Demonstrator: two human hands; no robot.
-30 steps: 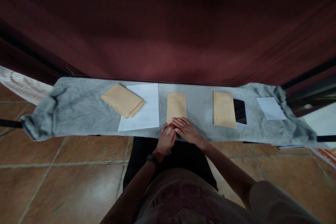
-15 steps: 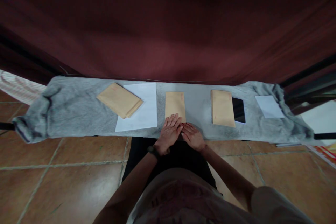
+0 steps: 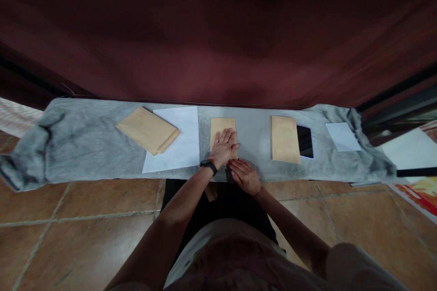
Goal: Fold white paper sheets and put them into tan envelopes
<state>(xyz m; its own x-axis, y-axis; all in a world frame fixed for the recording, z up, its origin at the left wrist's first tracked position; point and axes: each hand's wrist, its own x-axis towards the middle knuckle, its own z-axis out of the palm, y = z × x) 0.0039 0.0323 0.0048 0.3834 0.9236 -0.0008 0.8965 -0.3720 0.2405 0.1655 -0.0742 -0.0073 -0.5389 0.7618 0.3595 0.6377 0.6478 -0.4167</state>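
My left hand (image 3: 224, 146) lies flat and open on a tan envelope (image 3: 221, 126) in the middle of the grey cloth (image 3: 85, 145), fingers stretched away from me. Its wrist carries a dark band. My right hand (image 3: 243, 176) rests just below, at the cloth's near edge beside the envelope's lower end, fingers together and extended. A tan flap pokes out under my left forearm near the edge.
A stack of tan envelopes (image 3: 148, 130) lies on a white sheet (image 3: 179, 145) at the left. Another tan envelope (image 3: 284, 139), a black phone (image 3: 305, 141) and a small white paper (image 3: 342, 137) lie at the right. A dark red curtain (image 3: 218, 45) hangs behind; tiled floor below.
My left hand slid up the middle envelope, from its near end to its centre. My right hand drew back from the envelope's lower end to the cloth's near edge.
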